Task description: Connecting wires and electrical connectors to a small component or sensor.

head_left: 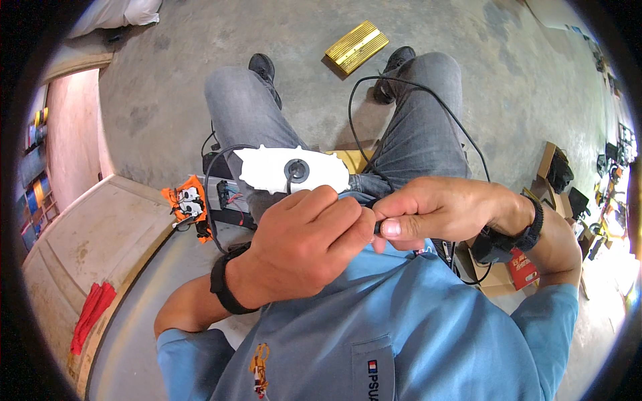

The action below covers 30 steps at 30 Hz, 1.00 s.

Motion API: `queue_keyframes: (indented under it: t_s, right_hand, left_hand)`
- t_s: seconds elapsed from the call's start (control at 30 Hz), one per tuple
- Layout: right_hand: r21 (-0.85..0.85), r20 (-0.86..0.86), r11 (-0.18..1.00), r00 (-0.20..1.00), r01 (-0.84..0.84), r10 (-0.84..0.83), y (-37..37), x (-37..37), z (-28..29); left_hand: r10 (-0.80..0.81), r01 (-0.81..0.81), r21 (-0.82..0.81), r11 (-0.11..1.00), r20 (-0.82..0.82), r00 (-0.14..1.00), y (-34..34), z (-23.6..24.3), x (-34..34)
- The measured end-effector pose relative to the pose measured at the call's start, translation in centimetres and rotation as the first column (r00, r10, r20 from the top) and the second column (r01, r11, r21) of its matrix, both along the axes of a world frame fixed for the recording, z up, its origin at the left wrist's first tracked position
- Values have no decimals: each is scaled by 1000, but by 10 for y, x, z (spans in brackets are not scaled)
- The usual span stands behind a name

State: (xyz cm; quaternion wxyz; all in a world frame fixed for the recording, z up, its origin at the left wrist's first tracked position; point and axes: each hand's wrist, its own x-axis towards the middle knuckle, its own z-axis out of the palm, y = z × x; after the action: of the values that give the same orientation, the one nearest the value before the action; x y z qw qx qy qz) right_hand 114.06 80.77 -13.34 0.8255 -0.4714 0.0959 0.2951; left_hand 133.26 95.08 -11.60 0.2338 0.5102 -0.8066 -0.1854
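1. Black cable point(428, 100) end is pinched in the right hand point(435, 210); the left hand point(304, 244) closes its grip on the same spot, with the white plastic part point(267, 167) just beyond at 12 o'clock.
2. Risk: the slack loop over the knee may snag and pull free.
3. Yellow ribbed block point(356, 45) at 12 o'clock; red carton point(523, 269) and brown boxes point(558, 167) at 3 o'clock.

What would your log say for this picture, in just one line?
left hand: grips white flat part | right hand: pinches black cable | hands touching over lap | yellow block on floor
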Motion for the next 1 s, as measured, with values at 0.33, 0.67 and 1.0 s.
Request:
queue_keyframes:
  t_s: [0.33, 0.67, 1.0]
  right_hand:
    - [125, -4, 992, 1000, 20, -20, 6, 0, 1]
    - [243, 0, 970, 1000, 13, -13, 7, 3, 10]
    - [-239, 284, 958, 955, 158, -86, 5, 8, 25]
  left_hand:
    - [-41, 38, -59, 998, -58, 997, -1, -1, 6]
    - [-42, 35, -149, 988, -49, 998, -5, 3, 5]
    - [36, -32, -255, 966, 11, 999, -14, 13, 10]
